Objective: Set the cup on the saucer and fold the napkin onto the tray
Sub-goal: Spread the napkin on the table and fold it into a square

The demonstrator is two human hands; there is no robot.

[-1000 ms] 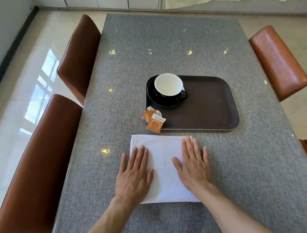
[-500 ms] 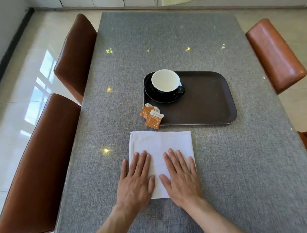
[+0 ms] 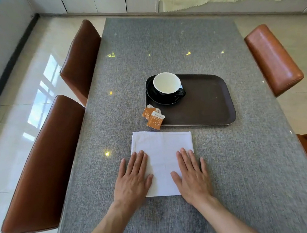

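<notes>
Slid apart since half a second ago: left hand (image 3: 134,180) and right hand (image 3: 193,175), both flat and spread on white cloth napkin (image 3: 162,152). Lay square on gray table (image 3: 161,42), just beside brown tray (image 3: 212,102). Best pressed smooth, edges matched, before folding. Cup (image 3: 167,84) sat on black saucer (image 3: 157,99) already.

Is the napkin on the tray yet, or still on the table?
On the table. The white napkin lies flat on the grey cloth, apart from the tray, with the left hand and right hand pressed flat on it.
</notes>
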